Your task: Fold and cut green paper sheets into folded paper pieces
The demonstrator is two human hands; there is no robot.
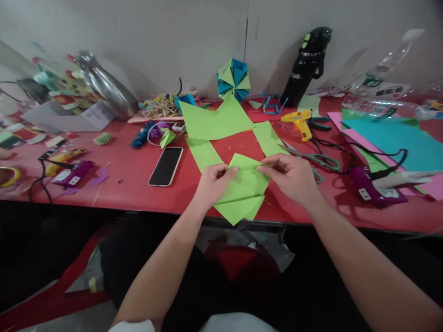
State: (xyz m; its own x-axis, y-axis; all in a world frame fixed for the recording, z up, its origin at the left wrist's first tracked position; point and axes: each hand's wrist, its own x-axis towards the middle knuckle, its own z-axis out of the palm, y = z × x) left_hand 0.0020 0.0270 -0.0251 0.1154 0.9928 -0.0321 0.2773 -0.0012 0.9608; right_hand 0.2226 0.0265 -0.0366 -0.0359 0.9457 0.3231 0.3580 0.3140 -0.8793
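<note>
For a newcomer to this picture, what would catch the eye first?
Probably the bright green paper, held between the left hand and right hand at the near edge of the red table. Next would come the blue-and-green paper ornament by the wall and the black bottle to its right.

My bare forearms [169,263] stretch forward, angling in toward each other — left hand [212,185] and right hand [293,177] near yet apart. On both, thumb [231,172] and index finger [275,158] pinch — thumbs on top, pointing inward.
</note>
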